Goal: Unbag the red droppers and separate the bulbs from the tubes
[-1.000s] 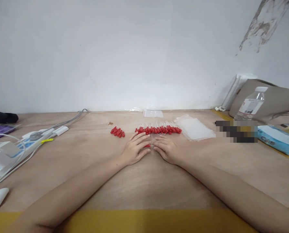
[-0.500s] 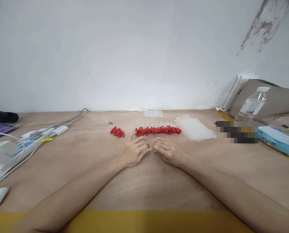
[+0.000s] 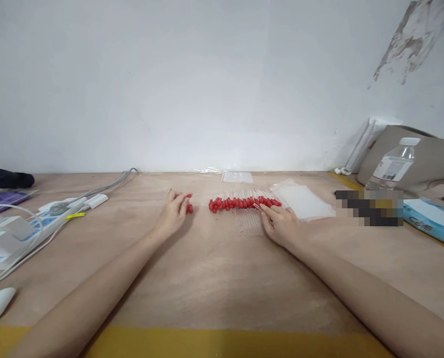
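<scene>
At the small pile of red rubber bulbs point(image 3: 189, 209), my left hand point(image 3: 172, 214) is closed, its fingertips pinching one red bulb point(image 3: 188, 196). My fingers hide most of that pile. My right hand point(image 3: 280, 222) lies at the right part of a long row of red-bulbed droppers point(image 3: 231, 203), their thin see-through tubes pointing toward the wall. Between its fingertips is a slim dropper point(image 3: 257, 207), partly covered by the fingers. Just in front of the row, several loose see-through tubes point(image 3: 250, 223) lie side by side, beside my right hand.
Clear plastic bags point(image 3: 306, 201) lie right of the row, with a small white packet point(image 3: 237, 177) near the wall. A power strip point(image 3: 45, 223) with cables is at left. On the right stand a water bottle point(image 3: 393, 164) and a blue tissue pack point(image 3: 433, 221).
My hands have parted from the middle, where they met on a thin tube. The left went left to the red bulbs; the right moved right, to the dropper row.
</scene>
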`<action>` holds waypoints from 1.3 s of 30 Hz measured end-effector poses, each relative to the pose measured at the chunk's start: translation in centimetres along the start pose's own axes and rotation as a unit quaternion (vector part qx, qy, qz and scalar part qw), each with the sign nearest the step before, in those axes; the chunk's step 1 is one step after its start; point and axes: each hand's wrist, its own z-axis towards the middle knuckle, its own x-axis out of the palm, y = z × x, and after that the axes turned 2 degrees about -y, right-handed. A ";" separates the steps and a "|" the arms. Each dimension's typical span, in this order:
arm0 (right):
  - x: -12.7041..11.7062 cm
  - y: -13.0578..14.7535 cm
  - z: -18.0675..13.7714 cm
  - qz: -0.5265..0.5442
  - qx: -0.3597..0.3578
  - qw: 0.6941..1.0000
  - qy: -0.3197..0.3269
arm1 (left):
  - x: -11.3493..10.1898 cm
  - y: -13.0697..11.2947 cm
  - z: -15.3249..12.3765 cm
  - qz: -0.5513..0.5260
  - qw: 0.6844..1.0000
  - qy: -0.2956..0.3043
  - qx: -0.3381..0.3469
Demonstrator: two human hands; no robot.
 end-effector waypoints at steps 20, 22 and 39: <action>-1.3 1.3 0.1 -0.043 0.131 0.978 0.158 | 0.5 5.2 1.6 0.050 0.986 -0.079 -0.134; -1.0 1.3 0.0 -0.027 0.125 0.980 0.151 | 0.3 4.4 1.5 0.084 0.987 -0.111 -0.084; -0.1 1.2 -0.5 0.028 0.077 0.990 0.117 | 4.3 -1.8 0.4 0.173 0.977 0.035 0.123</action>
